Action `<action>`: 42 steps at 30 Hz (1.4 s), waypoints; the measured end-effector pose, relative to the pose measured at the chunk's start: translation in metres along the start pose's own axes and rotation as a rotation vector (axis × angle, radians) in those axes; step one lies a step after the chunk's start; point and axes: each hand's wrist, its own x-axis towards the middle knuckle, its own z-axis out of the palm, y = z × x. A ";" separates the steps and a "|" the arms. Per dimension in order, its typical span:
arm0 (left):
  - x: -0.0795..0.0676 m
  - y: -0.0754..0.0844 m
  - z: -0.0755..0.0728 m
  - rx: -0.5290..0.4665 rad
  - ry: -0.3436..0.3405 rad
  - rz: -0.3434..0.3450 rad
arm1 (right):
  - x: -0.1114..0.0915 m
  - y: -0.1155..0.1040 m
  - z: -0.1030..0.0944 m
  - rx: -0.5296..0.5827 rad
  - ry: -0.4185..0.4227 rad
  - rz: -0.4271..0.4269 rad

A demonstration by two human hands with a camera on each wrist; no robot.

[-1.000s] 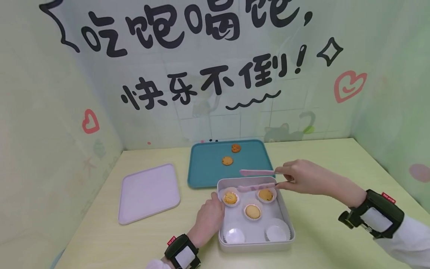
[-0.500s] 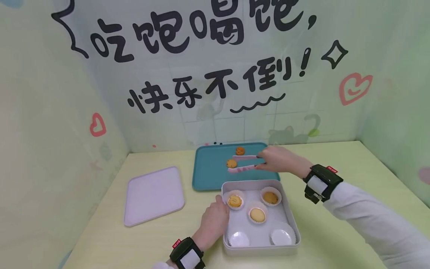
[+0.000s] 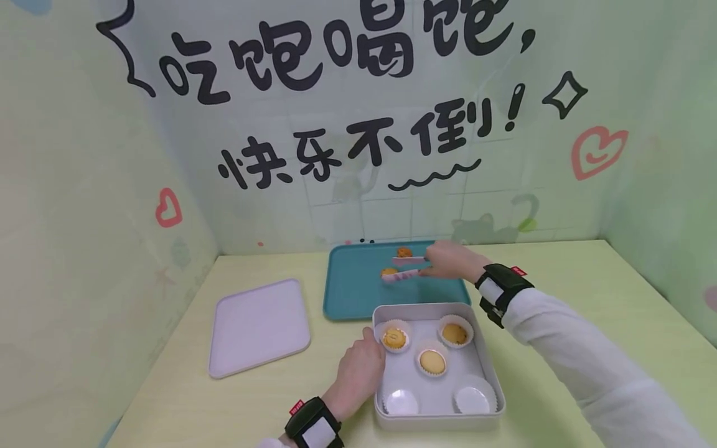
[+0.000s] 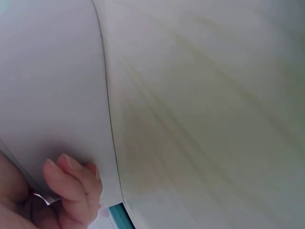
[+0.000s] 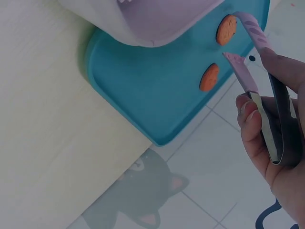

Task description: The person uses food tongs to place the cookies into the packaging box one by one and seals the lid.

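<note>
My right hand [image 3: 450, 259] holds tongs [image 5: 281, 119] with pink tips and a dark metal bend over the teal tray [image 3: 347, 292]. The tongs' arms are spread, their tips on either side of the nearer cookie [image 5: 226, 29]. A second cookie [image 5: 209, 77] lies farther back on the tray. My left hand [image 3: 361, 367] grips the left wall of a pale lilac box [image 3: 439, 424]; in the left wrist view its curled fingers [image 4: 74, 186] lie against the outer side. Inside the box, three paper cups hold one cookie each, such as the middle cookie [image 3: 432, 361].
Two more cups stand at the box's front, a left cup [image 3: 401, 402] and a right cup [image 3: 475, 396], with no cookie in them. A flat lilac tray [image 3: 260, 330] lies to the left. A printed wall sheet rises behind the table [image 3: 168, 373].
My right hand has carried the tongs from above the box's back right cup, forward and left to the cookies on the teal tray. The left hand stays at the box wall.
</note>
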 end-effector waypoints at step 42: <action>0.001 0.005 -0.003 0.025 0.014 -0.001 | -0.031 -0.003 -0.014 -0.020 0.132 -0.176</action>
